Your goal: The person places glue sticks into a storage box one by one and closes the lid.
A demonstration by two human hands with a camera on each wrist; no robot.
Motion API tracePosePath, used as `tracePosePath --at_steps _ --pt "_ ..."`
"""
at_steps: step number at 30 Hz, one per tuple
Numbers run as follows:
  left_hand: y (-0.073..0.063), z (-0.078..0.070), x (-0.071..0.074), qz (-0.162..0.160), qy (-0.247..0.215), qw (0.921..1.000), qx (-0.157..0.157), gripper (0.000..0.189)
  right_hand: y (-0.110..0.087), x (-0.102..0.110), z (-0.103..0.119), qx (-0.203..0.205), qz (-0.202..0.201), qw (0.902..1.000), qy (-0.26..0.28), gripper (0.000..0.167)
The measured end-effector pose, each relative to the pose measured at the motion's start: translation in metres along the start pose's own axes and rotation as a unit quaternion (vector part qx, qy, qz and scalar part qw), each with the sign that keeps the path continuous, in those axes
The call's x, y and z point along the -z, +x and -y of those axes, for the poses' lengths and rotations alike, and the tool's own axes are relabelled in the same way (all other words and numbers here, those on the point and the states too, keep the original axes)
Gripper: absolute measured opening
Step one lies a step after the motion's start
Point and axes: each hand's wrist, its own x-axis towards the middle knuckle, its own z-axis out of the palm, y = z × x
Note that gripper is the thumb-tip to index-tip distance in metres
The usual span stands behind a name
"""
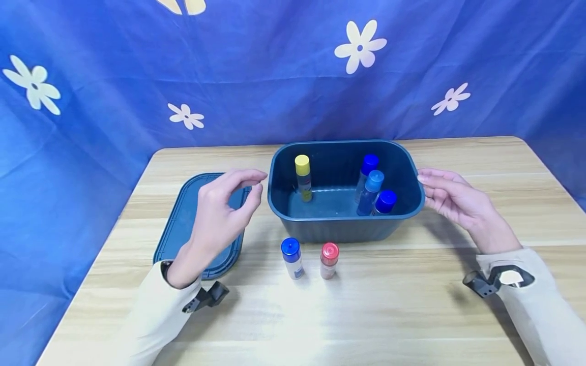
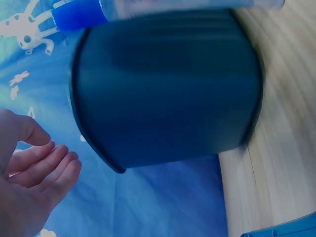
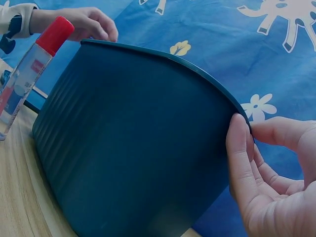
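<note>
Dark teal bin: on the wooden table, toward its twelve o'clock edge; the clock below is centred on the bin as the head view shows it.
Right hand: at three o'clock, thumb and forefinger pinching the rim.
Left hand: at nine o'clock, holding nothing, thumb and fingers parted and gently bent, fingertips near the rim but apart from it.
Yellow-capped bottle: standing inside, between nine and ten o'clock.
Blue-capped trio: standing close together inside, from two to nearly four o'clock; the middle cap is lighter.
Loose blue-capped bottle: upright on the table, outside, at seven o'clock.
Red-capped bottle: upright just beside it, between six and seven.
Lid: flat on the table toward eight o'clock, partly hidden by the left hand.
Curtain: blue, white-flowered, beyond twelve o'clock.
</note>
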Motion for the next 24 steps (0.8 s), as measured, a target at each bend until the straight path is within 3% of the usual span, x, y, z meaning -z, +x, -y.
tracePosePath --at_steps 2,4,9,24 --pt "-0.004 -0.004 0.002 0.005 -0.010 0.9999 -0.001 0.018 0.000 0.000 -0.001 0.000 -0.001 1.0000 0.001 0.032" --pt "-0.008 -0.008 0.005 0.015 -0.051 0.9985 0.011 0.019 0.000 0.000 -0.001 0.000 -0.001 1.0000 0.002 0.032" --pt "-0.015 -0.017 0.011 0.034 -0.157 0.9858 0.048 0.019 -0.001 0.001 -0.001 0.002 -0.003 1.0000 0.004 0.031" --pt "-0.041 -0.023 0.011 0.081 -0.177 0.9778 0.078 0.022 -0.001 0.001 0.000 0.000 -0.012 0.9999 -0.007 0.031"
